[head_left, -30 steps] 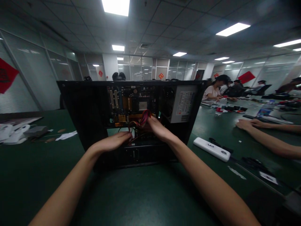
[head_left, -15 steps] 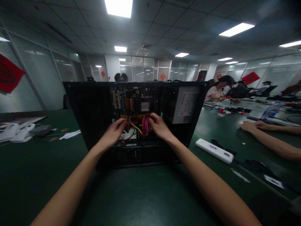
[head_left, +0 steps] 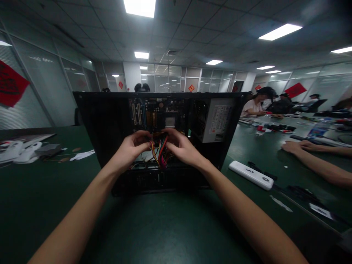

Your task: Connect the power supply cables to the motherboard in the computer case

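An open black computer case lies on a green table, its motherboard and power supply facing me. Both my hands reach inside it. My left hand is closed on a bundle of coloured cables from the left. My right hand grips the same bundle from the right, fingers curled over its top. The connector end of the cables is hidden between my fingers.
A white numbered device and black cables lie right of the case. Another person's forearms rest on the table at the right. White papers and small parts sit at the left. More people sit at the far right.
Both hands rose from the lower part of the case and came together on the cable bundle, lifting it toward the motherboard's lower edge.
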A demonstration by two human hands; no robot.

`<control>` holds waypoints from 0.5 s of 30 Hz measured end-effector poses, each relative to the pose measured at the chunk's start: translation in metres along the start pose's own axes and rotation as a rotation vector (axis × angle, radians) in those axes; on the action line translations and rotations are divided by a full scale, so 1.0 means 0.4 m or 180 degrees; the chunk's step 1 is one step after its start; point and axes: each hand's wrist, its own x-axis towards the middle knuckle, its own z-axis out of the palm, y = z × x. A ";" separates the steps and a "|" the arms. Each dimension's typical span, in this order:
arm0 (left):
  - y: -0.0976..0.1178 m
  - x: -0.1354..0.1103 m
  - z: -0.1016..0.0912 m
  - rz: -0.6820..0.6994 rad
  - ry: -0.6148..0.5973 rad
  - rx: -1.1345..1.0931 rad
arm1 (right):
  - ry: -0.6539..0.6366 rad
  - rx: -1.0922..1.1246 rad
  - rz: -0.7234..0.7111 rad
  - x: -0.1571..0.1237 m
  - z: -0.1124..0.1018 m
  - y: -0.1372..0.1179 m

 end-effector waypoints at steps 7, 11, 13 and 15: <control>-0.010 -0.006 0.031 -0.0145 0.0078 -0.0486 | 0.0085 -0.1245 -0.0847 -0.006 0.008 -0.021; -0.008 -0.013 0.046 -0.0083 -0.0083 -0.0361 | 0.0229 -0.1817 -0.1085 -0.007 -0.005 -0.012; -0.015 -0.013 0.055 0.0016 -0.0056 -0.0242 | 0.0140 -0.2297 -0.1201 -0.008 -0.012 -0.008; -0.026 -0.008 0.063 0.0170 0.0044 -0.0089 | -0.0076 -0.2738 -0.1229 -0.010 -0.019 -0.003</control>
